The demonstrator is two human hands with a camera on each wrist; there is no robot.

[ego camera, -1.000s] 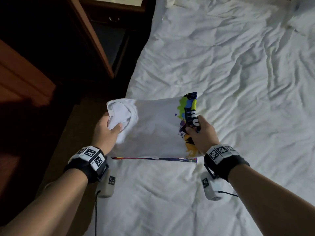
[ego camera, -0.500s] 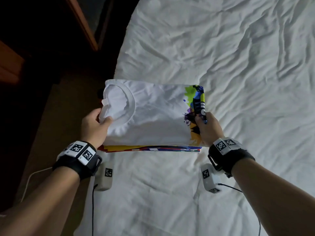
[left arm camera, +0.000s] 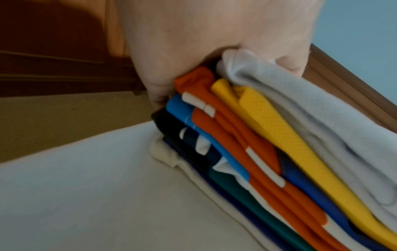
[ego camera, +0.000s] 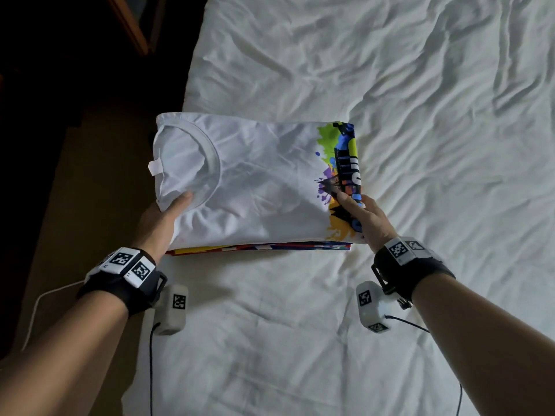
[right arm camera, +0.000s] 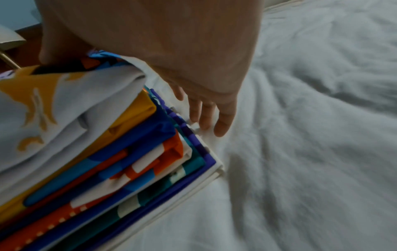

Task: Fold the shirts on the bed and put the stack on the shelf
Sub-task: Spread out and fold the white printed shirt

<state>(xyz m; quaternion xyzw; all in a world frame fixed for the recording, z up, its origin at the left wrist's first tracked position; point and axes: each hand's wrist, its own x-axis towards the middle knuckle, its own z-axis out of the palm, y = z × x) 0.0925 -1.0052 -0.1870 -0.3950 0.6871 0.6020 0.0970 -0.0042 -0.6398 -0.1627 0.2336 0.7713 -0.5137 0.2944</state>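
Observation:
A white shirt (ego camera: 258,181) with a bright splash print lies folded on top of the stack of folded coloured shirts (ego camera: 261,247) near the bed's left edge. My left hand (ego camera: 168,214) holds the stack's collar end, thumb on the white shirt, fingers hidden down the side. In the left wrist view the palm (left arm camera: 193,42) sits against the layered ends (left arm camera: 257,144). My right hand (ego camera: 365,216) is at the printed end, thumb on top. Its fingers (right arm camera: 223,122) reach straight down beside the stack (right arm camera: 120,152) to the sheet.
The bed (ego camera: 420,115) has a crumpled white sheet that spreads right and far of the stack. Brown floor (ego camera: 90,190) runs along the bed's left side, with dark wooden furniture (ego camera: 132,28) beyond. A white cable (ego camera: 45,298) trails on the floor.
The white shirt, held up between both hands a second ago, now lies flat on the coloured stack. Both hands have shifted to the stack's ends, and the right fingers have straightened.

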